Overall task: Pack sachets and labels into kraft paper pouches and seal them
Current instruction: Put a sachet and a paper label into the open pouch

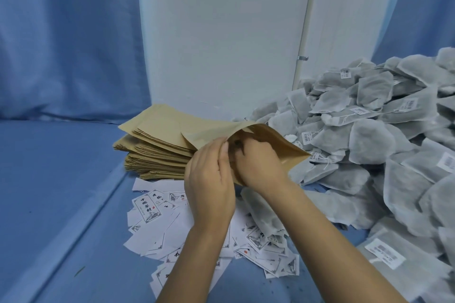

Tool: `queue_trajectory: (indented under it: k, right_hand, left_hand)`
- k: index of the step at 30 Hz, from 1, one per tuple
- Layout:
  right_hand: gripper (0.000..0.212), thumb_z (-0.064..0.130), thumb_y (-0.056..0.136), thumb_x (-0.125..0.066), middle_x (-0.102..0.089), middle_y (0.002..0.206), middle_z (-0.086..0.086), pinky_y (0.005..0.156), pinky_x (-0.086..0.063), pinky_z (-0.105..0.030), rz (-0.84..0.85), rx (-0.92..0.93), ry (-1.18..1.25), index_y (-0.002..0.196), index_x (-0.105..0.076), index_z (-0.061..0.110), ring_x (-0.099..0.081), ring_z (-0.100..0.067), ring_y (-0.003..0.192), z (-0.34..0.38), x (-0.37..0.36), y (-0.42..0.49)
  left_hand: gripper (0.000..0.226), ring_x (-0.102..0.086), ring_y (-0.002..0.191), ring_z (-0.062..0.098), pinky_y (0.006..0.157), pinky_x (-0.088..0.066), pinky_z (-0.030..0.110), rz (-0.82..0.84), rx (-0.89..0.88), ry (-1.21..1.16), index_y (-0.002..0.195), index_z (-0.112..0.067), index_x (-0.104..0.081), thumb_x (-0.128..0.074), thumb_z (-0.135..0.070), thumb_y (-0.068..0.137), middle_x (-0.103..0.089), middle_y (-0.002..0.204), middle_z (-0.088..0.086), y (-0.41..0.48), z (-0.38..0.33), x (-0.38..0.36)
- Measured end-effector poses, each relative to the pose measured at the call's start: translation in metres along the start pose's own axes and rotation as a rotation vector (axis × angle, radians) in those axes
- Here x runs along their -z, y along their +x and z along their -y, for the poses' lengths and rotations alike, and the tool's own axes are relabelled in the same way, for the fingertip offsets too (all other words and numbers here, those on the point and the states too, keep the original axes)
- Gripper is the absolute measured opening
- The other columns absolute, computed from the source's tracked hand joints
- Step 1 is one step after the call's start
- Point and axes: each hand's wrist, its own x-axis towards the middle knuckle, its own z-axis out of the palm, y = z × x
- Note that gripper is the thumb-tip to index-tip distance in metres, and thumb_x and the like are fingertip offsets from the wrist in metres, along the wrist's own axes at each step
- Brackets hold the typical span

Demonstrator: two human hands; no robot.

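The brown kraft paper pouch (285,147) looks light and crease-prone; hold its mouth rim. The left hand (209,184) pinches that rim; the right hand (261,162) is inside, grip hidden.

A stack of kraft paper pouches (152,145) sits mid-frame on the counter (61,179). Labels (147,209) lie scattered below it, at lower centre. A pile of sachets (369,135) fills the right side. Between stack and pile, the left hand (209,187) and right hand (261,162) hold a single pouch (278,145) above the labels.
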Motion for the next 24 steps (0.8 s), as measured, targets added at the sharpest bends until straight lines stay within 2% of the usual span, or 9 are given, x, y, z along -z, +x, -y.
queue_trajectory:
  k: [3,6,8,9,11,13,17,21,24]
  right_hand:
    - [0.028,0.018,0.09,-0.04,-0.068,0.084,-0.005,0.064,-0.041,-0.029,-0.372,0.245,0.129,0.098,-0.066,0.01,-0.06,-0.02,0.077,-0.011,0.002,-0.031]
    - [0.024,0.016,0.079,-0.041,-0.055,0.055,0.001,0.048,-0.035,-0.026,-0.491,0.411,0.166,0.065,-0.059,0.009,-0.046,-0.013,0.05,-0.029,0.002,-0.058]
    - [0.025,0.02,0.077,-0.04,-0.053,0.053,0.002,0.044,-0.032,-0.026,-0.425,0.308,0.067,0.061,-0.057,0.011,-0.048,-0.015,0.049,-0.043,-0.002,-0.064]
    - [0.027,0.022,0.079,-0.039,-0.059,0.06,0.003,0.048,-0.034,-0.027,-0.35,0.21,-0.02,0.065,-0.06,0.013,-0.054,-0.016,0.059,-0.051,-0.005,-0.064]
    - [0.027,0.025,0.086,-0.042,-0.067,0.091,0.001,0.07,-0.042,-0.03,-0.188,0.058,-0.218,0.083,-0.066,0.012,-0.056,-0.019,0.093,-0.067,-0.012,-0.061]
    - [0.028,0.032,0.09,-0.043,-0.064,0.108,-0.005,0.087,-0.04,-0.033,-0.051,-0.068,-0.248,0.096,-0.06,0.011,-0.05,-0.024,0.11,-0.078,-0.018,-0.057]
    - [0.026,0.041,0.089,-0.042,-0.062,0.099,-0.009,0.077,-0.038,-0.035,0.066,-0.171,-0.237,0.09,-0.043,0.015,-0.049,-0.026,0.103,-0.077,-0.026,-0.058]
    - [0.028,0.042,0.088,-0.046,-0.061,0.105,-0.008,0.082,-0.039,-0.035,0.078,-0.171,-0.214,0.095,-0.045,0.015,-0.048,-0.026,0.104,-0.076,-0.027,-0.058]
    - [0.052,0.057,0.088,-0.041,-0.059,0.119,-0.009,0.09,-0.037,-0.04,0.146,-0.232,-0.257,0.114,-0.05,0.012,-0.047,-0.029,0.112,-0.077,-0.028,-0.058]
  left_hand:
    - [0.044,-0.058,0.109,0.014,0.093,-0.046,0.041,0.07,0.088,-0.057,0.117,-0.014,-0.065,-0.033,-0.039,0.1,-0.066,0.114,-0.005,0.005,0.002,0.0]
    - [0.039,-0.054,0.117,0.012,0.097,-0.044,0.037,0.09,0.158,-0.102,0.121,-0.017,-0.064,-0.038,-0.034,0.098,-0.064,0.121,-0.006,0.006,0.006,-0.001]
    - [0.038,-0.053,0.12,0.012,0.099,-0.043,0.037,0.079,0.205,-0.129,0.123,-0.018,-0.063,-0.039,-0.034,0.098,-0.063,0.123,-0.004,0.006,0.007,-0.002]
    - [0.039,-0.053,0.121,0.012,0.099,-0.043,0.036,0.072,0.218,-0.135,0.124,-0.018,-0.063,-0.039,-0.035,0.098,-0.063,0.124,-0.004,0.006,0.007,-0.002]
    - [0.038,-0.053,0.121,0.011,0.099,-0.042,0.032,0.054,0.222,-0.142,0.123,-0.018,-0.062,-0.04,-0.034,0.098,-0.063,0.124,-0.003,0.005,0.007,-0.002]
    - [0.038,-0.052,0.121,0.009,0.099,-0.04,0.024,0.047,0.201,-0.15,0.124,-0.018,-0.062,-0.041,-0.034,0.097,-0.063,0.124,-0.004,0.004,0.006,-0.002]
    - [0.049,-0.047,0.125,0.002,0.1,-0.036,0.011,0.058,0.15,-0.172,0.126,-0.019,-0.061,-0.036,-0.043,0.092,-0.058,0.128,-0.009,0.001,0.002,-0.005]
    - [0.047,-0.038,0.129,-0.003,0.1,-0.029,0.003,0.039,0.125,-0.216,0.126,-0.017,-0.06,-0.038,-0.04,0.091,-0.051,0.126,-0.018,-0.002,-0.002,-0.009]
    - [0.046,-0.039,0.13,-0.002,0.1,-0.029,0.003,0.011,0.112,-0.244,0.125,-0.016,-0.06,-0.038,-0.038,0.091,-0.051,0.125,-0.019,-0.004,-0.004,-0.01]
